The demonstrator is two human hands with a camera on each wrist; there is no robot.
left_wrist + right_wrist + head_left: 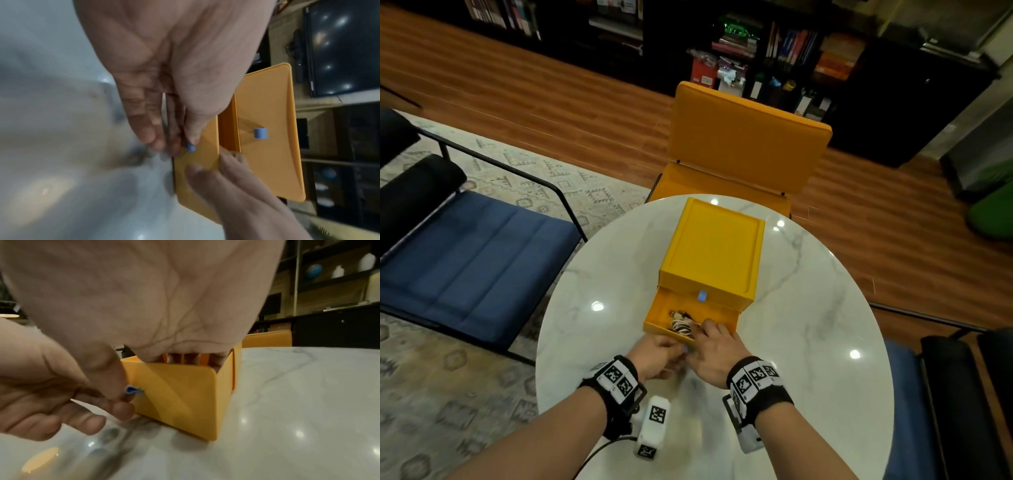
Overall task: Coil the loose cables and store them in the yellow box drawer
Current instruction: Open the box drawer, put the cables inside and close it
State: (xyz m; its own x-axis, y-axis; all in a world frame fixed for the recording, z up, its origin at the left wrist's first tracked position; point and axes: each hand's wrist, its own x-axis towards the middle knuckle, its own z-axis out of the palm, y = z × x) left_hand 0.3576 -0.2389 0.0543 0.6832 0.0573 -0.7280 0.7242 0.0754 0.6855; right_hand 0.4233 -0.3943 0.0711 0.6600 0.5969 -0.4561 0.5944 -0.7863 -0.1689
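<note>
A yellow box (714,246) stands on the white marble table (808,325), its lower drawer (654,323) pulled out toward me. Coiled white and dark cables (683,323) lie inside the drawer. My left hand (659,354) pinches the drawer's blue pull tab (190,147) between thumb and fingers. My right hand (714,347) hooks its fingers over the drawer's front wall (180,399), with the thumb on the outer face. Its fingertips are hidden inside, so I cannot tell whether they touch the cables. A second blue tab (260,133) marks the shut upper drawer.
A yellow chair (746,144) stands behind the table and a blue one (476,253) to the left. A dark seat (955,394) sits at the right. A black cord (599,452) runs from my left wrist over the table's near edge.
</note>
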